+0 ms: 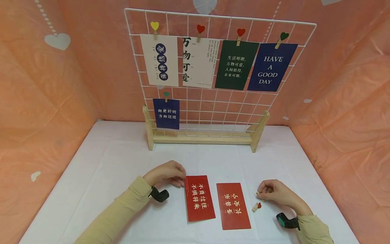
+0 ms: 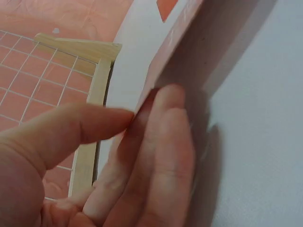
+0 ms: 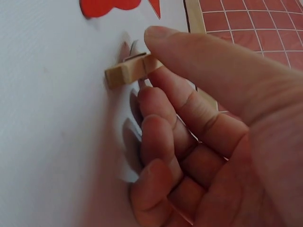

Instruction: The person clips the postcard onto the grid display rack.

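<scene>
Salmon-pink cloth with pale hearts (image 1: 58, 40) walls in a white table (image 1: 106, 169). At the back stands a white wire grid (image 1: 213, 101) on a wooden base (image 1: 201, 139), holding 5 clipped cards; the blue one at top right reads "HAVE A GOOD DAY" (image 1: 272, 67), the others carry Chinese writing.

Near the front edge lie 2 red cards with their long axes running away from the person, writing rotated sideways. The left red card (image 1: 199, 198) is pinched at its far left corner by the left hand (image 1: 167, 173), thumb and fingers curled on the edge. The right red card (image 1: 233, 205) lies flat just beside it.

The right hand (image 1: 274, 193) pinches a small wooden clip (image 3: 132, 70) between thumb and forefinger, its long axis roughly level, other fingers curled. Another clip with a red heart (image 1: 256, 206) lies just beside that hand.
</scene>
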The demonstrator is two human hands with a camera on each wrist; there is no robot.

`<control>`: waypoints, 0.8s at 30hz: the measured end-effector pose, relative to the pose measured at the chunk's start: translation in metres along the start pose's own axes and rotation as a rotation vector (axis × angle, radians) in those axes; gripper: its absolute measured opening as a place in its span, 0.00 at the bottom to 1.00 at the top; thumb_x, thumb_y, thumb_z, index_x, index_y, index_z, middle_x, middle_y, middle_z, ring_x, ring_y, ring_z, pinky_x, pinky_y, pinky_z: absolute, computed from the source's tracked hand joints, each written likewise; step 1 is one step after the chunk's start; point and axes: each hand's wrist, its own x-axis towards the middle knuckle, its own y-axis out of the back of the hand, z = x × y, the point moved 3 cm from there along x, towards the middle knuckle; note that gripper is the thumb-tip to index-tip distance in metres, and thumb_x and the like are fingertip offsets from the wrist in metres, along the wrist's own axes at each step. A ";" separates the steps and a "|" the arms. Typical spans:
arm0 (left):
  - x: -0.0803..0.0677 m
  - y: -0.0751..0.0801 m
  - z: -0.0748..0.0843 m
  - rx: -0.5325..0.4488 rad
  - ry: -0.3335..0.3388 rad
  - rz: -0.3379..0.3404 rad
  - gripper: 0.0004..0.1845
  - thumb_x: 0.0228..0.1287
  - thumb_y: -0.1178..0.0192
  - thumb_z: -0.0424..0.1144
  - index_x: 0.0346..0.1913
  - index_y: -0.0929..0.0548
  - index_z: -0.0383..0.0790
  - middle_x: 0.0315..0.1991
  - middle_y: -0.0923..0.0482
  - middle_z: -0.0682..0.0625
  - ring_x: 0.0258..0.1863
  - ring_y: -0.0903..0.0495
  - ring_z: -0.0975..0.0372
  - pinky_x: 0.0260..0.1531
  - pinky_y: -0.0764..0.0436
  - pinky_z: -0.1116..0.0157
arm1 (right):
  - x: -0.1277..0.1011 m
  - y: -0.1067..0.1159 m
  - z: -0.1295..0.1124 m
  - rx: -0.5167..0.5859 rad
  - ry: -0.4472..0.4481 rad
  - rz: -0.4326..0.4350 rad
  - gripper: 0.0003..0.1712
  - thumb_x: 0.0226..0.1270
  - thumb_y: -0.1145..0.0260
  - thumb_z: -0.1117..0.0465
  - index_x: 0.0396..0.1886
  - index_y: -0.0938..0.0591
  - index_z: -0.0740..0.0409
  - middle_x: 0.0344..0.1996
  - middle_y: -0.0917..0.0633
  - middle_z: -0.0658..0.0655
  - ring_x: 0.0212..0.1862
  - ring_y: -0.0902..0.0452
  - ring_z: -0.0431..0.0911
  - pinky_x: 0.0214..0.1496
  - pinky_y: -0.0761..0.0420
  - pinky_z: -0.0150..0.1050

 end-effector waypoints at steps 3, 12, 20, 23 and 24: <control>0.000 0.003 0.000 -0.005 0.004 0.040 0.10 0.59 0.43 0.27 0.42 0.19 0.26 0.27 0.18 0.42 0.25 0.17 0.61 0.32 0.15 0.63 | 0.000 0.000 -0.001 -0.009 -0.003 0.004 0.11 0.59 0.28 0.60 0.31 0.20 0.61 0.22 0.24 0.51 0.26 0.30 0.38 0.26 0.28 0.30; 0.001 0.008 0.004 -0.053 -0.004 0.074 0.10 0.61 0.42 0.28 0.43 0.18 0.25 0.30 0.18 0.44 0.25 0.18 0.62 0.34 0.15 0.63 | -0.001 -0.001 -0.005 -0.021 -0.010 0.014 0.10 0.59 0.28 0.60 0.31 0.20 0.62 0.22 0.24 0.51 0.26 0.30 0.38 0.26 0.27 0.30; 0.001 0.009 0.007 -0.108 -0.028 0.061 0.10 0.63 0.44 0.28 0.43 0.20 0.23 0.29 0.19 0.45 0.26 0.20 0.63 0.34 0.15 0.65 | 0.000 0.000 -0.004 -0.027 -0.016 0.016 0.09 0.60 0.29 0.61 0.31 0.20 0.61 0.23 0.24 0.52 0.26 0.30 0.38 0.27 0.28 0.30; 0.002 0.009 0.007 -0.106 -0.039 0.059 0.10 0.63 0.44 0.28 0.43 0.20 0.23 0.29 0.19 0.45 0.26 0.20 0.63 0.34 0.15 0.64 | 0.000 0.000 -0.003 -0.007 -0.019 0.012 0.08 0.60 0.30 0.61 0.32 0.20 0.62 0.23 0.24 0.52 0.27 0.30 0.38 0.27 0.28 0.30; 0.002 0.009 0.007 -0.106 -0.042 0.058 0.10 0.63 0.44 0.28 0.43 0.20 0.23 0.30 0.19 0.45 0.27 0.20 0.63 0.34 0.15 0.64 | 0.000 0.000 -0.003 0.001 -0.021 0.010 0.08 0.61 0.30 0.62 0.32 0.19 0.62 0.23 0.24 0.52 0.27 0.30 0.38 0.27 0.28 0.30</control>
